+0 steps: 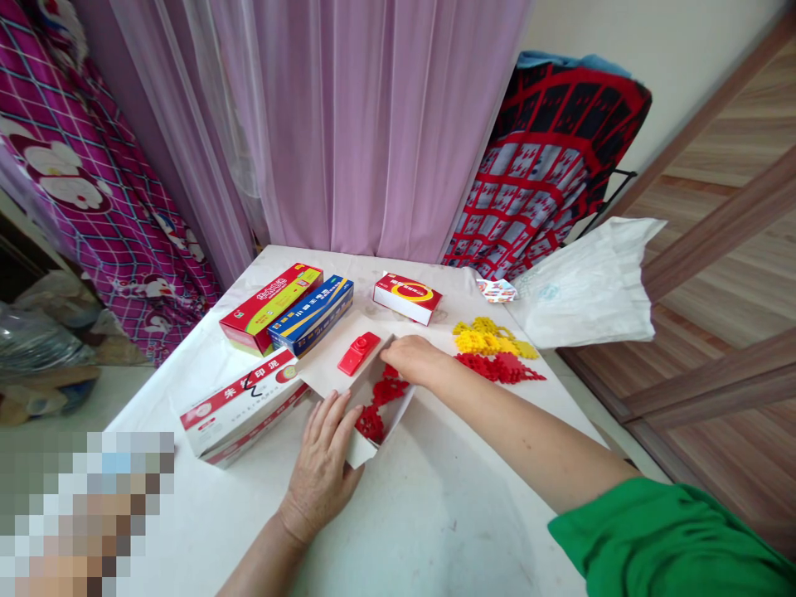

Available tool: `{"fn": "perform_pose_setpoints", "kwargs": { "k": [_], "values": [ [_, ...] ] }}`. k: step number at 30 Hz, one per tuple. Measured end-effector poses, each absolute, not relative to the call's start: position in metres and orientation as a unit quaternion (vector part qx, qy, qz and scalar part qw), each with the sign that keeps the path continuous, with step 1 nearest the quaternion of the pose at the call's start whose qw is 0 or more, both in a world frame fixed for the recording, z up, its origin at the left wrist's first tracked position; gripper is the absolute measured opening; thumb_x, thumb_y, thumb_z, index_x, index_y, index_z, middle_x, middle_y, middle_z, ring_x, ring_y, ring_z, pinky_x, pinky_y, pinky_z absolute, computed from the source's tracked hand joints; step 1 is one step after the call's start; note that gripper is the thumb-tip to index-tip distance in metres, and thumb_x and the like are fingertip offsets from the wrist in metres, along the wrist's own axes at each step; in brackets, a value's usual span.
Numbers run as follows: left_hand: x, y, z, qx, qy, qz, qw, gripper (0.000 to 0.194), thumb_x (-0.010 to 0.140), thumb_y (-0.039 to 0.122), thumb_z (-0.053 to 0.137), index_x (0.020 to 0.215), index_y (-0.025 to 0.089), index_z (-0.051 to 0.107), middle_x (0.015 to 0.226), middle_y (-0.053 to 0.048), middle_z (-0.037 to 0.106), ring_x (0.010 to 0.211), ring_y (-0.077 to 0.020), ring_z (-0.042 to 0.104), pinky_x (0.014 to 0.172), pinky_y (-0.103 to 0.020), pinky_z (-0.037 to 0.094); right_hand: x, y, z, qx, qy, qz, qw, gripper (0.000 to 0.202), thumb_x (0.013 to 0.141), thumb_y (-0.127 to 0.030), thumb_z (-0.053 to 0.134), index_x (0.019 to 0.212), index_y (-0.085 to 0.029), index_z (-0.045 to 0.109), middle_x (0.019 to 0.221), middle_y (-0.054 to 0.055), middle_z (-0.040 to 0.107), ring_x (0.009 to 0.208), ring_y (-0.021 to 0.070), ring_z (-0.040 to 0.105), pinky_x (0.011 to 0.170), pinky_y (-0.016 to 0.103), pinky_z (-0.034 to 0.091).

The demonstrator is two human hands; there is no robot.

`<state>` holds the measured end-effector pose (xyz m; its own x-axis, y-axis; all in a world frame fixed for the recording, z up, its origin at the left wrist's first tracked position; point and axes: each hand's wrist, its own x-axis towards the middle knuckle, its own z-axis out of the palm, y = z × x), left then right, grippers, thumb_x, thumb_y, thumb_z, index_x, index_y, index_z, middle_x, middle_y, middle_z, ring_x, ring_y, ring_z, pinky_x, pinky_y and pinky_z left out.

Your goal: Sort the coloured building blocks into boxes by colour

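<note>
An open white box (398, 412) with red plastic pieces (375, 414) inside stands near the middle of the table. Its lid flap lies to the left, with a red camera-shaped piece (359, 353) on it. My left hand (324, 448) rests against the box's near left side, fingers spread and nothing in them. My right hand (410, 360) reaches over the far right part of the box; its fingertips dip inside and are partly hidden, so what they hold cannot be made out. To the right lie red pieces (503, 367) and yellow pieces (488, 338).
Left of the open box are a white and red box (242, 414), a blue box (314, 315) and a red and yellow box (274, 307). Behind stands a small red box (407, 297). A white plastic bag (584, 286) hangs at the table's right edge.
</note>
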<state>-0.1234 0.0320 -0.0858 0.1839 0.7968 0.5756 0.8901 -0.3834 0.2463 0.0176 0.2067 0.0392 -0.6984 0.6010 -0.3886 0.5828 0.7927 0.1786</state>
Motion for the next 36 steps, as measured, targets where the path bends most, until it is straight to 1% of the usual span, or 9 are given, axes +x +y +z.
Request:
{"fn": "perform_pose_setpoints", "kwargs": {
  "k": [4,8,12,16,21,24,28,31,36],
  "values": [
    [-0.123,0.031,-0.084,-0.764,-0.551,-0.328,0.075,0.069,0.077,0.012,0.053,0.143,0.015,0.031,0.149,-0.018,0.037,0.143,-0.0334,0.024,0.111,-0.054,0.034,0.013,0.206,0.036,0.33,0.907,0.035,0.259,0.028,0.084,-0.007,0.054,0.106,-0.009,0.071,0.107,0.019,0.071,0.103,0.026,0.067,0.083,0.031,0.053],
    [-0.123,0.032,-0.083,-0.762,-0.555,-0.326,0.074,0.069,0.077,0.013,0.053,0.142,0.016,0.032,0.149,-0.017,0.038,0.142,-0.0331,0.027,0.11,-0.054,0.035,0.01,0.205,0.025,0.331,0.904,0.035,0.268,0.029,0.085,-0.007,0.053,0.109,-0.009,0.07,0.111,0.018,0.07,0.105,0.0254,0.066,0.084,0.031,0.053],
    [-0.123,0.032,-0.083,-0.762,-0.557,-0.322,0.072,0.068,0.076,0.012,0.053,0.141,0.016,0.033,0.149,-0.017,0.037,0.142,-0.033,0.026,0.11,-0.054,0.035,0.008,0.207,0.018,0.328,0.904,0.035,0.272,0.032,0.084,-0.007,0.055,0.114,-0.008,0.068,0.114,0.018,0.069,0.107,0.0253,0.065,0.085,0.03,0.052],
    [-0.123,0.031,-0.082,-0.765,-0.553,-0.322,0.078,0.065,0.077,0.011,0.052,0.139,0.014,0.034,0.148,-0.019,0.037,0.142,-0.033,0.025,0.111,-0.054,0.034,0.01,0.212,0.015,0.312,0.908,0.027,0.276,0.031,0.081,-0.009,0.06,0.111,-0.009,0.069,0.112,0.017,0.07,0.106,0.0236,0.065,0.087,0.026,0.05],
    [-0.123,0.031,-0.083,-0.763,-0.555,-0.321,0.078,0.064,0.078,0.013,0.052,0.139,0.013,0.035,0.147,-0.019,0.038,0.142,-0.0331,0.025,0.11,-0.054,0.034,0.018,0.21,0.024,0.298,0.922,0.025,0.245,0.029,0.084,-0.013,0.057,0.109,-0.016,0.069,0.113,0.013,0.069,0.106,0.0229,0.065,0.086,0.026,0.049],
    [-0.124,0.032,-0.085,-0.764,-0.553,-0.321,0.08,0.063,0.078,0.013,0.053,0.139,0.013,0.036,0.147,-0.019,0.038,0.143,-0.0331,0.024,0.111,-0.054,0.034,0.018,0.197,0.03,0.265,0.936,0.005,0.23,0.028,0.081,-0.021,0.06,0.108,-0.021,0.069,0.112,0.009,0.07,0.105,0.0232,0.065,0.084,0.027,0.05],
    [-0.125,0.032,-0.086,-0.766,-0.552,-0.321,0.079,0.068,0.075,0.011,0.052,0.14,0.013,0.035,0.149,-0.018,0.037,0.144,-0.0331,0.022,0.111,-0.054,0.033,0.01,0.179,0.031,0.199,0.951,-0.017,0.236,0.04,0.074,-0.034,0.068,0.112,-0.021,0.067,0.113,0.011,0.068,0.101,0.0266,0.065,0.081,0.032,0.051],
    [-0.125,0.032,-0.086,-0.765,-0.553,-0.32,0.078,0.069,0.074,0.01,0.052,0.141,0.014,0.034,0.149,-0.018,0.037,0.143,-0.0331,0.023,0.11,-0.055,0.034,0.005,0.174,0.029,0.178,0.956,-0.006,0.235,0.039,0.074,-0.032,0.067,0.111,-0.021,0.068,0.111,0.012,0.069,0.099,0.0263,0.066,0.08,0.032,0.051],
    [-0.125,0.032,-0.084,-0.767,-0.551,-0.32,0.081,0.068,0.076,0.011,0.052,0.141,0.014,0.034,0.148,-0.018,0.037,0.143,-0.0332,0.023,0.11,-0.054,0.035,0.0,0.172,0.025,0.165,0.96,-0.005,0.225,0.026,0.077,-0.024,0.061,0.099,-0.015,0.073,0.098,0.013,0.073,0.09,0.0237,0.069,0.072,0.028,0.051]
  ]
}}
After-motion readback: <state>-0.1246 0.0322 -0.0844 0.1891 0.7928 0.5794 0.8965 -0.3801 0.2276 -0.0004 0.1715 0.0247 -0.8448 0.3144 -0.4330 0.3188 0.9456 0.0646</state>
